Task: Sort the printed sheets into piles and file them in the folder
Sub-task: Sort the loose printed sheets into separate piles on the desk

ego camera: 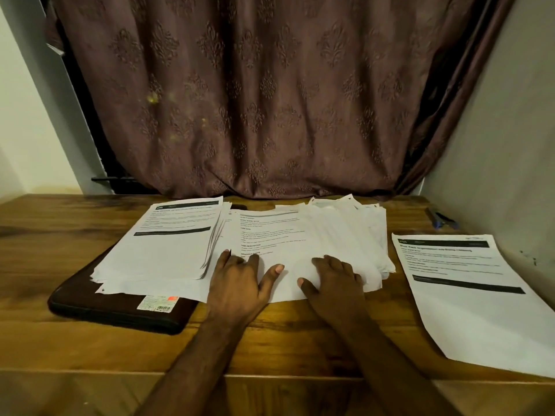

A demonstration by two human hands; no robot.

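At six o'clock on the counter (300, 334), left hand (240, 283) and right hand (333, 280) lie flat on the loose sheets (294, 241); dark folder (120, 307) at eight o'clock. Pushing could fan, crumple or mix piles.

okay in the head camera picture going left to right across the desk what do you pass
dark folder → left pile of printed sheets lying on it → left hand → right hand, both flat on the fanned middle sheets → single printed sheet → blue pen by the right wall.
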